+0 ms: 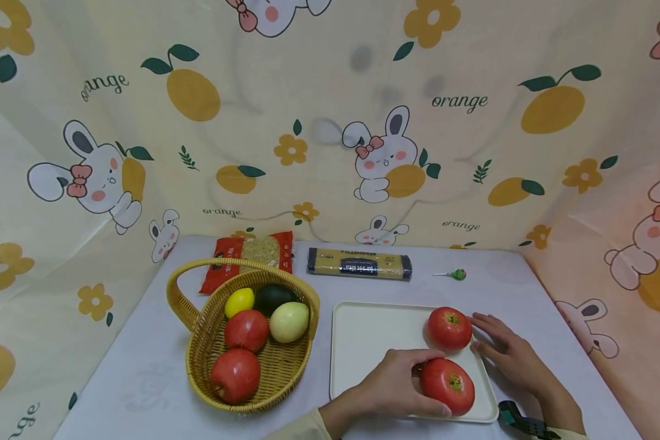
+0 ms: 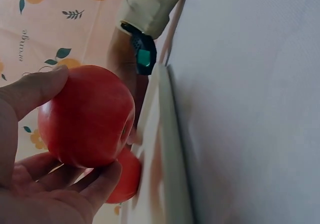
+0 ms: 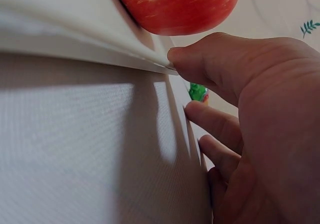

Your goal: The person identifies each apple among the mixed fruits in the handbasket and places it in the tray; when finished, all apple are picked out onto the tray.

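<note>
Over the tray (image 1: 374, 333), the left hand (image 1: 387, 385) grips a partly hidden apple (image 1: 450, 391); at the tray's right, the right hand (image 1: 519, 360) has fingers (image 3: 215, 124) apart.

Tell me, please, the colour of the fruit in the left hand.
The held fruit is red; the left wrist view shows it best.

Left sleeve (image 1: 305, 429): plain cream, long
Right sleeve (image 2: 150, 8): matching cream cloth, softly creased
Right wristband (image 2: 144, 54): dark, with a green rectangular patch
Hands (image 1: 393, 382): bare
</note>
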Demonstrator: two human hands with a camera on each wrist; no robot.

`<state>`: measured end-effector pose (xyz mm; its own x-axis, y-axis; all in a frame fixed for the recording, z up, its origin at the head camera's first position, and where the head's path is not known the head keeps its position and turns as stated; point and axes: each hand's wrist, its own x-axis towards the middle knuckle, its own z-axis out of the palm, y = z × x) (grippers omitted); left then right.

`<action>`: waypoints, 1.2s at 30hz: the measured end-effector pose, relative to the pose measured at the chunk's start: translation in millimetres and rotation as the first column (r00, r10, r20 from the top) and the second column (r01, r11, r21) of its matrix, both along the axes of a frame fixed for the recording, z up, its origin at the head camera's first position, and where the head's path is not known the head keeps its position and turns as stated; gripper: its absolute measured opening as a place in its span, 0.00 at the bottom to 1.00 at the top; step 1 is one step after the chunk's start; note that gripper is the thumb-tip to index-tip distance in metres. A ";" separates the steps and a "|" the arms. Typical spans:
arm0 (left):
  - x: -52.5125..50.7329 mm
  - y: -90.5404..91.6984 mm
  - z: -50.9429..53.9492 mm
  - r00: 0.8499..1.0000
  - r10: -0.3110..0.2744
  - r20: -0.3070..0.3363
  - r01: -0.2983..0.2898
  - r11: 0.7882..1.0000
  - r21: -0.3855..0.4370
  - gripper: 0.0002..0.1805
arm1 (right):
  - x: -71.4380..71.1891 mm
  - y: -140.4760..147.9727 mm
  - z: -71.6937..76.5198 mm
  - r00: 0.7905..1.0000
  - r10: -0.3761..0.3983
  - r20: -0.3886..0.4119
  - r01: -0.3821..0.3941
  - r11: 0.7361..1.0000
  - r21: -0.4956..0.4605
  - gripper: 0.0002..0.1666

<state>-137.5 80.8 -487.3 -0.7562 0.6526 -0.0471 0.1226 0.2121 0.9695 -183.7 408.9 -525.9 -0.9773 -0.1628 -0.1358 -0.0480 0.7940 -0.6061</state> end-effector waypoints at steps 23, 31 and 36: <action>-5.9 44.6 -21.1 1.000 0.000 0.019 0.002 0.996 -0.093 0.41 | 1.9 -0.8 -0.2 1.000 0.000 0.004 0.000 1.000 0.007 0.45; -8.4 46.1 -21.1 0.999 -0.005 -0.037 -0.001 0.989 -0.145 0.42 | 0.6 -0.8 1.7 1.000 -0.004 0.022 0.003 1.000 0.003 0.46; -8.8 48.6 -20.0 0.994 -0.006 -0.109 -0.012 0.986 -0.165 0.43 | 0.4 -1.5 2.8 1.000 0.005 0.005 -0.005 1.000 -0.004 0.44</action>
<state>-146.3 129.4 -507.3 -0.7647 0.6405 -0.0714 0.2242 0.3682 0.9023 -183.4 407.4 -523.1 -0.9757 -0.1682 -0.1403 -0.0488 0.7913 -0.6095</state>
